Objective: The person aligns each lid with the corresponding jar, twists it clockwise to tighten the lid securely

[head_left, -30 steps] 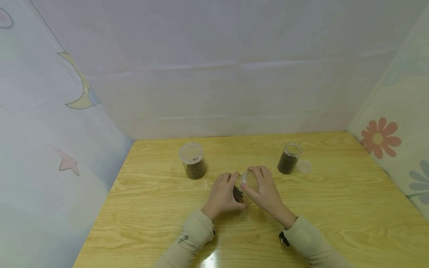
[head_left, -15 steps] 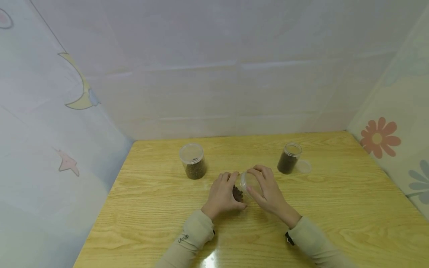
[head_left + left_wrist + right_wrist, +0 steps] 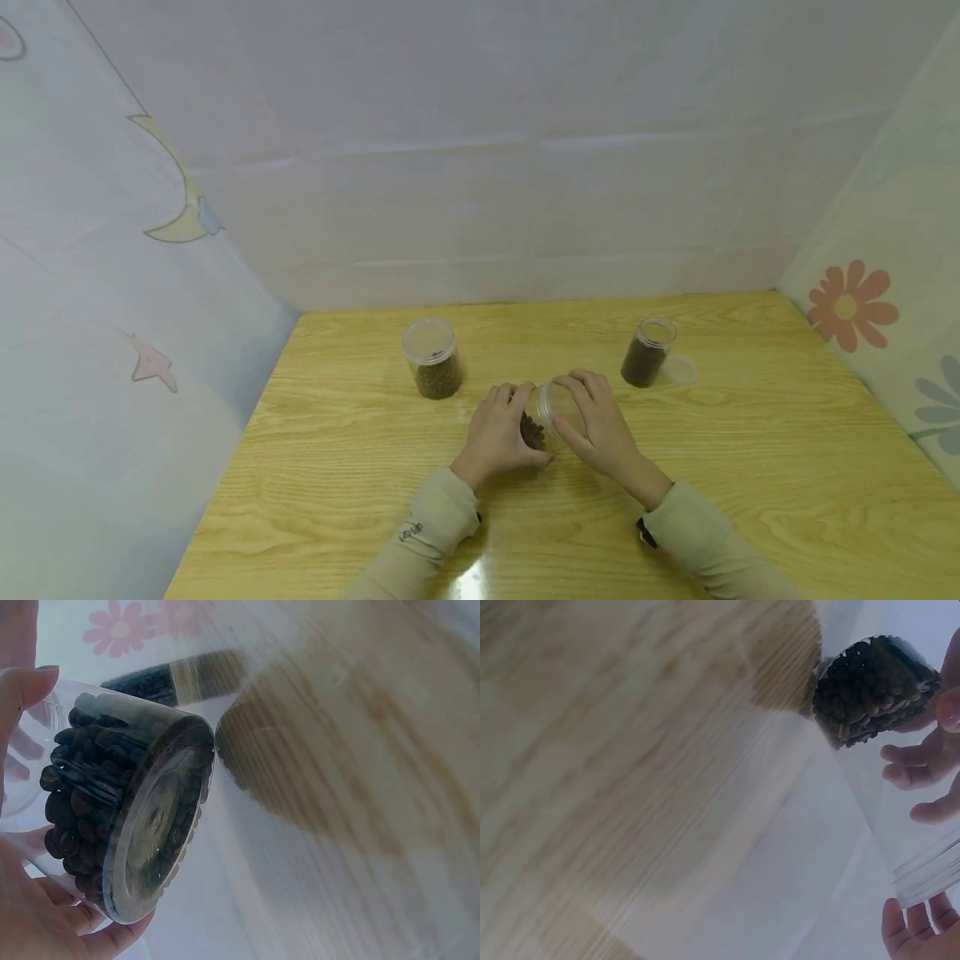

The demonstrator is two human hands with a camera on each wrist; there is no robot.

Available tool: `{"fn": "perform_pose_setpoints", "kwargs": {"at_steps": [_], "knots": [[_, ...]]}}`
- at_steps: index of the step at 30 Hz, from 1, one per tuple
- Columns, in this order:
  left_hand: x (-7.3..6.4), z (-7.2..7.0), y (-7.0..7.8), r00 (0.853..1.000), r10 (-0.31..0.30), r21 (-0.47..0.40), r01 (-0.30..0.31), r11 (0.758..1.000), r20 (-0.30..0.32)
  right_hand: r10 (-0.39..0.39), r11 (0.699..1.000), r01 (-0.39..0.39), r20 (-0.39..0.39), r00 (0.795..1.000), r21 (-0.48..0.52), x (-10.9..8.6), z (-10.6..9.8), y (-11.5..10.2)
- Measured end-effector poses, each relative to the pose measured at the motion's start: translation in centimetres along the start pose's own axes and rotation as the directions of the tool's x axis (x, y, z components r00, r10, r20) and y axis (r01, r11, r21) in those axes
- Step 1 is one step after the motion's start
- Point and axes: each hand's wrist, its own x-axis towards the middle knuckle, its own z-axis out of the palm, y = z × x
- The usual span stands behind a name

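Note:
A clear jar (image 3: 545, 406) part filled with dark brown beans (image 3: 532, 434) lies tilted between my hands, its ribbed mouth end to the right. My left hand (image 3: 497, 437) holds the bean-filled body, thumb on one side and fingers round the other. In the left wrist view, the beans are heaped toward the base of the jar (image 3: 161, 817). My right hand (image 3: 602, 429) grips the mouth end between thumb and fingers. In the right wrist view, its fingertips (image 3: 919, 926) are at the ribbed rim (image 3: 928, 871), partly cut off by the frame.
At the back left of the wooden table (image 3: 337, 467) stands a wider clear jar (image 3: 435, 367) of brown grains. A narrower jar (image 3: 645, 358) with dark contents stands at the back right, a clear lid (image 3: 680, 370) lying beside it. Patterned sheets surround the table.
My right hand has shifted slightly right, and more of the jar's ribbed mouth end now shows between the hands. The left hand keeps its hold, almost still.

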Motion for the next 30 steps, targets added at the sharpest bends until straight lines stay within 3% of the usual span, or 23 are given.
{"fn": "perform_pose_setpoints", "kwargs": {"at_steps": [3,6,10,13,21,30], "knots": [[0.0,0.0,0.0,1.000,-0.003,-0.006,0.003,1.000,0.000,0.033,0.999,-0.033,0.015,0.999,-0.017,0.1,-0.1,-0.3],[0.0,0.0,0.0,1.000,-0.008,-0.014,0.008,1.000,-0.001,0.092,0.996,-0.093,0.087,0.992,0.011,0.3,-1.0,-0.6],[0.0,0.0,-0.1,1.000,-0.001,-0.017,0.000,1.000,-0.012,0.200,0.973,-0.221,0.243,0.949,0.061,0.7,-3.0,-0.4],[0.1,0.1,-0.1,1.000,0.008,-0.013,-0.009,1.000,-0.025,0.231,0.963,-0.263,0.339,0.912,0.052,0.9,-4.5,0.4],[0.1,0.1,-0.2,1.000,0.002,-0.012,-0.003,1.000,-0.019,0.168,0.973,-0.223,0.476,0.863,0.061,0.9,-5.7,1.8],[0.0,0.0,-0.2,1.000,0.009,-0.006,-0.009,1.000,-0.016,0.094,0.977,-0.175,0.478,0.873,0.126,1.5,-5.3,1.7]]}}
